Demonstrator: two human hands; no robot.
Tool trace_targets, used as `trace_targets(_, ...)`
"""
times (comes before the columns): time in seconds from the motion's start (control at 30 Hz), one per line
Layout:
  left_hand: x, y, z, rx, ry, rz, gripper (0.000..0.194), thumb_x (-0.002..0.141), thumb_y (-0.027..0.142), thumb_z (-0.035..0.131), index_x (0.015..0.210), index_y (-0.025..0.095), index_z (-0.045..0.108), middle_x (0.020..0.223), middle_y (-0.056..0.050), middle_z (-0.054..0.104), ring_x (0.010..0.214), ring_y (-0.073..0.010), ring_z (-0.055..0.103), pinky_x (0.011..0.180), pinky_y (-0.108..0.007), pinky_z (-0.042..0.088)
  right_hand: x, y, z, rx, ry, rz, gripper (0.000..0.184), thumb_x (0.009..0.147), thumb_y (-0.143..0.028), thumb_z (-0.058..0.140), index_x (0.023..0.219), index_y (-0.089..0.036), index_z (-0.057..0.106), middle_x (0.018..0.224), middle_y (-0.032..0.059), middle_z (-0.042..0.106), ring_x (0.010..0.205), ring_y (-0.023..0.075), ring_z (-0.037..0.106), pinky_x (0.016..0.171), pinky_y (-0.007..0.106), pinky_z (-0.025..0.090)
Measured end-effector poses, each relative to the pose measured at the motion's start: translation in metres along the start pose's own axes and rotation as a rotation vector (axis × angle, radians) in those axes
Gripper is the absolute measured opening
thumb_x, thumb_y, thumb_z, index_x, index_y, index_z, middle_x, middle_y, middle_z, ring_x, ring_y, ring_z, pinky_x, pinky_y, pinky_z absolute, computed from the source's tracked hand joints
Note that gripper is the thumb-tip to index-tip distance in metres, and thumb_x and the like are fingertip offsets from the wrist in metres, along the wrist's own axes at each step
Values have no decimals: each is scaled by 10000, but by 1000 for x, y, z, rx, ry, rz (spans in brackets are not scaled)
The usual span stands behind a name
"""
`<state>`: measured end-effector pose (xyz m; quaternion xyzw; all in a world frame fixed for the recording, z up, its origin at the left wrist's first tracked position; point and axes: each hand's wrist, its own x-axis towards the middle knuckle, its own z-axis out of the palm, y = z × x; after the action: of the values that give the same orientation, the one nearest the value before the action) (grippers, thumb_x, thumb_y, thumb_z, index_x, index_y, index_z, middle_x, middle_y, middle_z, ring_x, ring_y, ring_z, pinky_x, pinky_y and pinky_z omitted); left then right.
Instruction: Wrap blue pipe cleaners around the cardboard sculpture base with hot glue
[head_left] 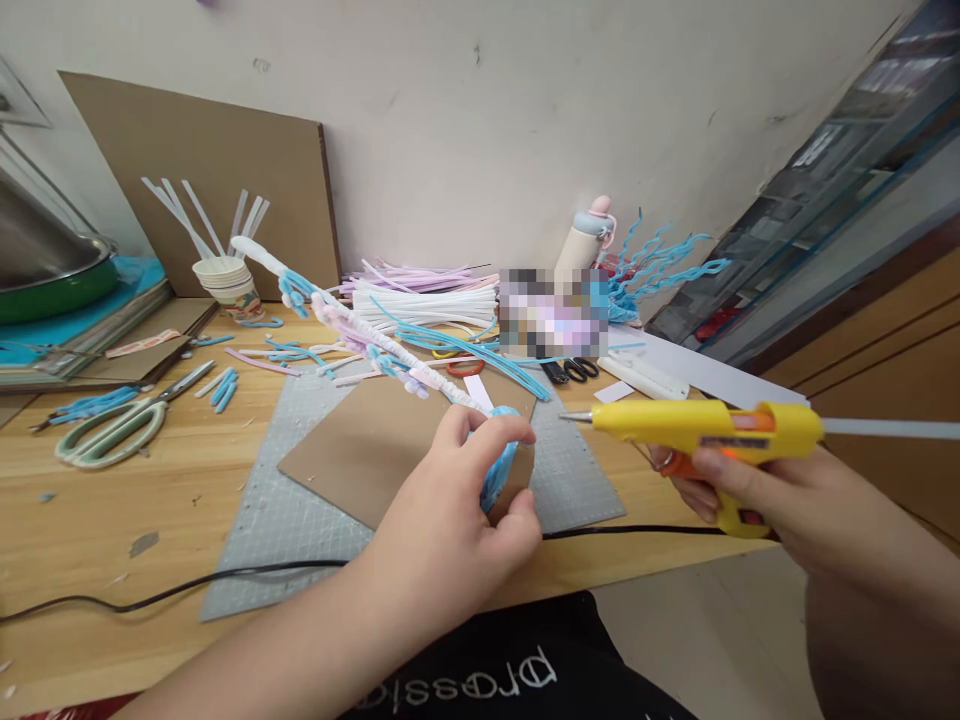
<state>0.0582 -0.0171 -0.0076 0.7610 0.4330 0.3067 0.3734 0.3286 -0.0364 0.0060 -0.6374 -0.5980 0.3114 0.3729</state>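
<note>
My left hand (465, 500) is closed on a long stem wrapped in fuzzy pipe cleaners (405, 352), white with blue, pink and purple tufts. Under the fingers, its lower end shows blue coils (496, 475) next to a small brown cardboard piece (519, 482), partly hidden by the hand. The stem slants up to the far left. To the right, my right hand (780, 490) grips a yellow hot glue gun (660, 420) with an orange trigger. Its metal nozzle points left toward the left hand, apart from the stem. A white glue stick (885, 428) sticks out the back.
Beneath lie a cardboard sheet (352, 450) and a grey cutting mat (259, 530). Green-handled scissors (120, 430), paper cups (225, 280) holding glue sticks, loose pipe cleaners (427, 300) and a bottle (581, 240) stand around. A black cord (195, 577) crosses the front.
</note>
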Motion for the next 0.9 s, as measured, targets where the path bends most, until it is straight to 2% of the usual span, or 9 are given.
trace_targets(0.07, 0, 0, 0, -3, -1, 1, 304, 818, 200, 532, 1099, 312, 498, 1062, -6, 435, 890, -149, 526, 665, -266, 466, 9, 17, 6, 413, -97, 162, 299, 837, -502, 660, 859, -205, 686, 760, 14, 625, 502, 98, 471, 444, 235, 429)
trace_targets(0.13, 0, 0, -1, -2, 6, 4, 280, 815, 200, 535, 1074, 301, 493, 1052, -6, 427, 866, -142, 516, 649, -260, 457, 18, 37, 14, 682, -130, 327, 239, 830, -417, 697, 865, -181, 683, 761, 2, 593, 509, 72, 450, 441, 199, 412)
trace_targets(0.17, 0, -1, -1, 3, 12, 5, 272, 813, 200, 537, 1064, 296, 491, 1045, -4, 424, 847, -137, 510, 647, -261, 455, 22, 49, 18, 770, -137, 412, 235, 784, -387, 743, 832, -164, 685, 712, -7, 569, 505, 70, 448, 426, 186, 408)
trace_targets(0.27, 0, -1, -1, 14, 29, 15, 263, 807, 191, 537, 1045, 286, 478, 1033, 1, 416, 813, -126, 500, 664, -273, 458, 30, 81, 28, 860, -126, 508, 208, 692, -287, 797, 815, -169, 679, 713, -22, 567, 509, 52, 447, 436, 157, 425)
trace_targets(0.43, -1, -3, -1, 31, 55, 41, 252, 804, 177, 540, 1024, 279, 470, 1020, 8, 419, 813, -120, 493, 726, -292, 466, 35, 111, 35, 878, -102, 553, 189, 694, -226, 787, 844, -178, 681, 772, -3, 625, 544, 63, 515, 463, 158, 480)
trace_targets(0.7, -3, -3, -2, 54, 75, 26, 233, 808, 182, 541, 1010, 269, 463, 991, 14, 420, 678, -88, 416, 575, -231, 413, 46, 127, 32, 734, -39, 558, 89, 762, -218, 745, 782, -161, 680, 732, 33, 685, 498, 77, 558, 459, 172, 526)
trace_targets(0.9, -5, -6, -2, 37, 94, 39, 226, 816, 178, 531, 1012, 269, 464, 993, 6, 423, 708, -95, 444, 529, -202, 396, 48, 122, 31, 508, -23, 561, 262, 792, -381, 737, 710, -161, 622, 585, 20, 625, 451, 102, 573, 439, 212, 513)
